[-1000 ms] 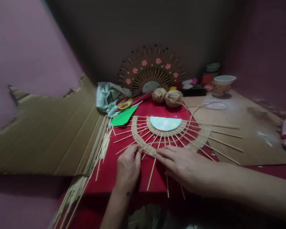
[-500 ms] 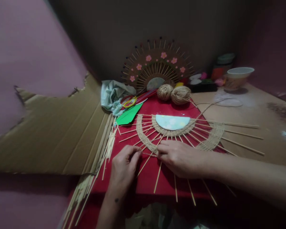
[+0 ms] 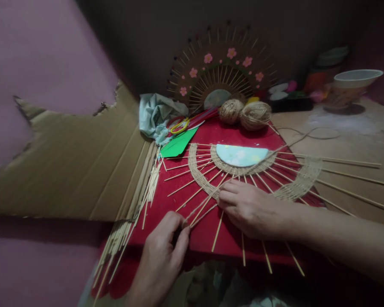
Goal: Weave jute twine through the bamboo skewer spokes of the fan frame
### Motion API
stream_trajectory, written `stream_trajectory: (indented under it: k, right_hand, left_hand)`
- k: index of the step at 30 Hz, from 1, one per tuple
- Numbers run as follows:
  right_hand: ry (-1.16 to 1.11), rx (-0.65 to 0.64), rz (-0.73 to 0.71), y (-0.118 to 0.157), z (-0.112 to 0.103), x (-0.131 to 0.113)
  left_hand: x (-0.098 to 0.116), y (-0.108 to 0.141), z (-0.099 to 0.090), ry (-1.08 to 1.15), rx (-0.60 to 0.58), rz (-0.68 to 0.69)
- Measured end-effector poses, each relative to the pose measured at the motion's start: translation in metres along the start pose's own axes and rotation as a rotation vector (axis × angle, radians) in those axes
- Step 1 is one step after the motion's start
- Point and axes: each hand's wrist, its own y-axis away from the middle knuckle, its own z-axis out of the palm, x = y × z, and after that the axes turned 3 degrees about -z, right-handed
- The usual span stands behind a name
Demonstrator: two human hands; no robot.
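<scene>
A half-round woven fan (image 3: 208, 186) of thin sticks and twine lies on the red cloth, with a pale blue half-disc (image 3: 241, 155) at its centre. My left hand (image 3: 163, 251) is closed in a pinch on a strand of twine (image 3: 201, 207), below the fan's outer woven band. That strand runs up toward my right hand (image 3: 248, 207), beside a stick. The fingers of my right hand are bent closed on the middle of the woven band and hide part of it. More twine (image 3: 283, 147) trails from the half-disc's right side toward two twine balls (image 3: 255, 115).
Loose sticks (image 3: 150, 183) lie along torn cardboard (image 3: 73, 166) at left. Behind are a green sheet (image 3: 179, 144), yellow-handled scissors (image 3: 180, 125), a crumpled cloth (image 3: 156, 115) and a finished flowered fan (image 3: 224, 59). A bowl (image 3: 348, 91) stands at back right.
My left hand has moved down and away from the woven band, drawing the twine out. My right hand stays at the band. The whole view has shifted slightly.
</scene>
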Motion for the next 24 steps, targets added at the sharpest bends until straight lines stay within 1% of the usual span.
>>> stream_trajectory:
  k: [3,5,9,12,15,17,21,24]
  right_hand:
    - [-0.012,0.001,0.006,-0.001,-0.001,0.000]
    - [-0.019,0.005,0.008,0.000,-0.001,-0.001]
    - [-0.030,0.011,0.013,0.002,0.000,0.000]
    - [-0.027,0.025,0.015,0.002,0.001,0.000]
    - [-0.035,0.026,0.020,0.001,0.002,0.000]
    - [-0.050,0.014,0.031,0.000,0.001,0.000]
    - [-0.068,0.003,0.035,0.000,-0.002,0.000]
    - [0.006,0.004,-0.025,-0.003,-0.003,0.001]
  left_hand:
    - [-0.003,0.005,0.001,-0.107,0.047,0.003]
    - [-0.006,0.009,0.002,-0.189,0.057,-0.001]
    - [-0.009,0.013,0.001,-0.324,0.008,-0.008]
    - [-0.007,0.010,-0.002,-0.381,-0.026,-0.053]
    - [-0.006,0.004,-0.006,-0.390,-0.069,-0.114]
    - [-0.007,0.000,-0.008,-0.382,-0.101,-0.131]
    - [-0.012,-0.002,-0.010,-0.345,-0.134,-0.123]
    - [-0.015,-0.001,-0.009,-0.329,-0.129,-0.101]
